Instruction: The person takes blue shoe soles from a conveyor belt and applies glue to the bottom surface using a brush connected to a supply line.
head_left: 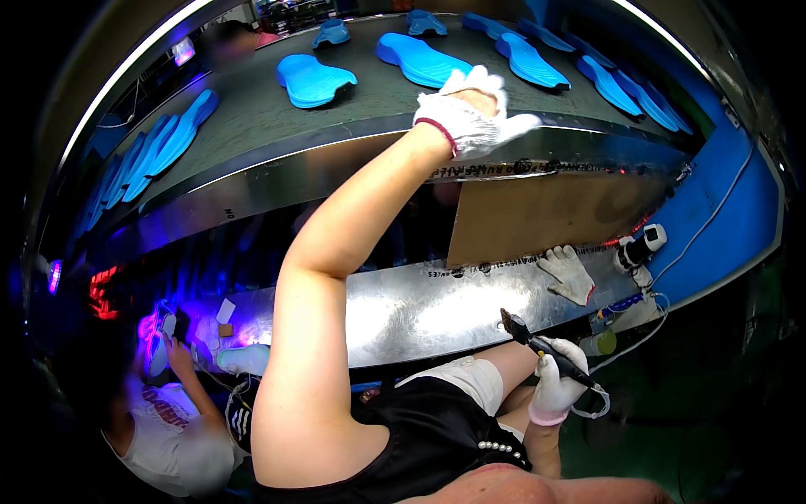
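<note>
My left hand, in a white knit glove with a dark red cuff, reaches over the near edge of a dark conveyor belt. Its thumb stretches out to the right, and its fingers overlap the right end of a blue shoe sole; whether they touch it I cannot tell. Low on the right, my right hand wears a white glove with a pink cuff. It is closed around a black corded hand tool whose short, dark, flat tip points up and left above the metal shelf's edge.
Several blue soles lie along the belt, including one left of my hand. Below runs a metal shelf with a loose white glove, a cardboard sheet and a white-and-black device. Another person works at lower left.
</note>
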### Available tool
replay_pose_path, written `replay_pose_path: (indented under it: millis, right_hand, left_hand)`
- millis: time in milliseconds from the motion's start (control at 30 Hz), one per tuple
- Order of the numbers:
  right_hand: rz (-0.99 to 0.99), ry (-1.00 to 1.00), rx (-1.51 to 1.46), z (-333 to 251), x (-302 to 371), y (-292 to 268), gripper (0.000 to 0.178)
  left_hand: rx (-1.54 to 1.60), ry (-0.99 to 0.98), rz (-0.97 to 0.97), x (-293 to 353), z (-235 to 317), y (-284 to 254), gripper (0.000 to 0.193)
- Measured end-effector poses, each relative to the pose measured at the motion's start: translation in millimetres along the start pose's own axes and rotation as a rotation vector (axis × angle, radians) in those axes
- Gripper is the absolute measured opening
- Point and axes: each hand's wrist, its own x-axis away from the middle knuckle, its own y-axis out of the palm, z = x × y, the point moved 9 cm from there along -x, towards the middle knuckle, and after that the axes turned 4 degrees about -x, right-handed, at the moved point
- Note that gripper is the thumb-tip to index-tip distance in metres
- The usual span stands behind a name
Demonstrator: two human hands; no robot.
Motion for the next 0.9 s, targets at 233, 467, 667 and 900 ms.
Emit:
replay_pose_path:
  millis: [233, 467, 667, 900]
  right_hand:
    - [0.025, 0.088, -0.057, 10, 0, -5, 0.025]
    - [0.003, 0.194, -0.107, 29, -1, 10, 0.025]
    - [-0.005, 0.169, -0.023, 30, -2, 6, 0.024]
    - [0.092, 0.243, -0.015, 41, 0, -17, 0.025]
  left_hand:
    - [-0.123, 0.230, 0.189, 57, -27, -58, 0.037]
    - [-0.456, 0.249, 0.003, 98, -100, -69, 0.030]
    - [-0.389, -0.049, -0.073, 101, -113, -78, 0.027]
    - [-0.445, -0.382, 0.439, 181, -222, -144, 0.029]
